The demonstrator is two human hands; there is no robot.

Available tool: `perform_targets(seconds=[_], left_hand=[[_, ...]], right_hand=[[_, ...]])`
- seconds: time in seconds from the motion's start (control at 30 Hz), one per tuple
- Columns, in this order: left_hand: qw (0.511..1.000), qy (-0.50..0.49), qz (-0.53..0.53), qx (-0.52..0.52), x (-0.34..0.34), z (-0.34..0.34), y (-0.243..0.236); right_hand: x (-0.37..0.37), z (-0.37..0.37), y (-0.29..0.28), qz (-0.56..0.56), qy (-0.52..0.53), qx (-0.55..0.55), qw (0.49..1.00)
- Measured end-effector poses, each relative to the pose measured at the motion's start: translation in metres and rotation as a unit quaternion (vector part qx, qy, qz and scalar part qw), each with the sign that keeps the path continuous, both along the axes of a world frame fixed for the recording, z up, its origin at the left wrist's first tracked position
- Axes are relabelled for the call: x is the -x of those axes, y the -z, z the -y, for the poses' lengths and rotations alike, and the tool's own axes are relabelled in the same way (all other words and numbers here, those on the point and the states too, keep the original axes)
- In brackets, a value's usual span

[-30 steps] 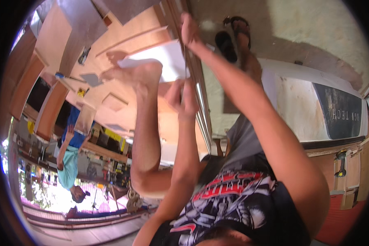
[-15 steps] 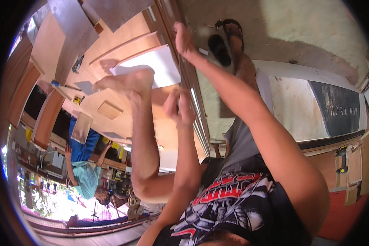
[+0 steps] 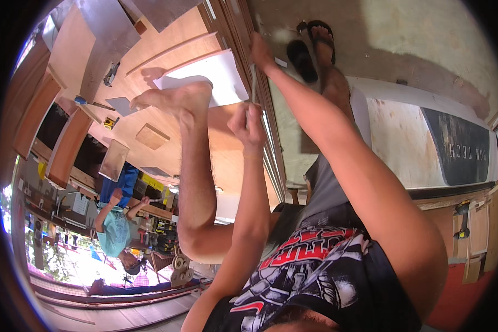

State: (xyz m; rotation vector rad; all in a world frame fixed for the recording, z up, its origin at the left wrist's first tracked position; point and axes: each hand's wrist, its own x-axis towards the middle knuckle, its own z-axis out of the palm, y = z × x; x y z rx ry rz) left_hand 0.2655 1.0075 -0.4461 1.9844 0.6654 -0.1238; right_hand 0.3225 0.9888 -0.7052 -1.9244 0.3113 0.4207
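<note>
While the left hand (image 3: 247, 123) sits just below the lower right corner of the white sheet (image 3: 227, 77), its fingers are curled in, pinching the lower end of a thin rod (image 3: 253, 83). The rod lies just beside the white sheet's right edge, between the two hands. The right hand (image 3: 262, 52) is near the white sheet's upper right side, beside the rod's other end; whether its fingers pinch the rod, I cannot tell. A bare foot (image 3: 177, 99) overlaps the white sheet's lower left part. A yellow-and-black tool (image 3: 110, 123) lies left of the white sheet.
</note>
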Motion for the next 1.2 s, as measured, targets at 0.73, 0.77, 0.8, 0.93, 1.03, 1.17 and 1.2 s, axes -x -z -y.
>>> perform_targets(seconds=[0.73, 0.77, 0.8, 0.93, 1.03, 1.17, 1.2], left_hand=[[0.883, -0.311, -0.190, 0.296, -0.021, 0.002, -0.070], [0.912, -0.270, -0.202, 0.233, -0.022, -0.004, -0.071], [0.921, -0.267, -0.173, 0.227, -0.013, -0.004, -0.066], [0.960, -0.123, -0.225, 0.110, -0.058, 0.000, -0.100], [0.977, -0.041, -0.181, 0.106, -0.040, -0.004, -0.073], [0.973, -0.013, -0.183, 0.138, -0.056, 0.002, -0.081], [0.969, -0.029, -0.170, 0.175, -0.058, 0.003, -0.086]], right_hand=[[0.015, 0.084, -0.119, -0.322, 0.361, -0.394, 0.782], [0.016, 0.084, -0.119, -0.298, 0.328, -0.266, 0.856], [0.020, 0.085, -0.124, -0.291, 0.290, -0.126, 0.903], [0.007, 0.107, -0.136, -0.096, 0.076, 0.025, 0.992], [-0.012, 0.114, -0.161, -0.189, -0.078, -0.307, 0.929], [-0.040, 0.143, -0.176, -0.154, -0.271, -0.278, 0.909], [-0.043, 0.153, -0.173, -0.167, -0.278, -0.281, 0.903]])
